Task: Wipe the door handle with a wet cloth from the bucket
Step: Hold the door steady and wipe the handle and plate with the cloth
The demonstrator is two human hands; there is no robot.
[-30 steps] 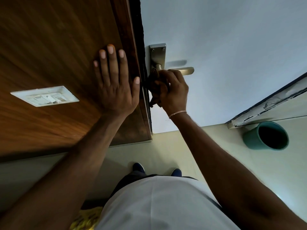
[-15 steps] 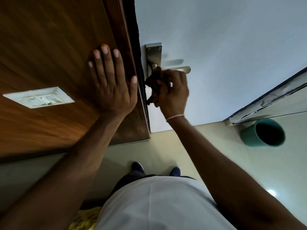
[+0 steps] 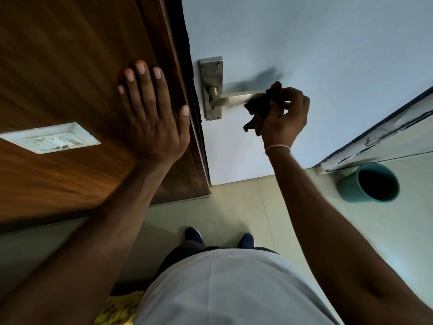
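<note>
Fingers (image 3: pixel 295 99) of the right hand (image 3: pixel 284 117) are curled tight around a dark cloth (image 3: pixel 263 106). The cloth is bunched up, and bits of it stick out above and below the hand. It presses on the far right tip of the door handle (image 3: pixel 234 99), so the tip is hidden under it. A thin pale band (image 3: pixel 277 147) goes around the right wrist.

The door handle is a silver bar that points to the right. It joins a tall silver plate (image 3: pixel 210 87) with small screws at the top and bottom. The plate sits on a pale blue door (image 3: pixel 304 43), close to the door's left edge. A dark shadow of the hand and cloth falls on the door just above the handle.

The left hand (image 3: pixel 154 113) holds nothing. Its fingers are spread out flat, and the palm rests on a brown wooden panel (image 3: pixel 70 66) left of the door. A white switch plate (image 3: pixel 50 138) is on that wood, to the left of the hand.

Down low on the right, a teal bucket (image 3: pixel 369 182) stands on the pale floor (image 3: pixel 234 202), well apart from the handle. It looks dark inside. Near the bottom, the person's white shirt (image 3: pixel 234 289) and two blue shoes (image 3: pixel 193 234) show. Something yellow (image 3: pixel 119 308) peeks out at the bottom left.
</note>
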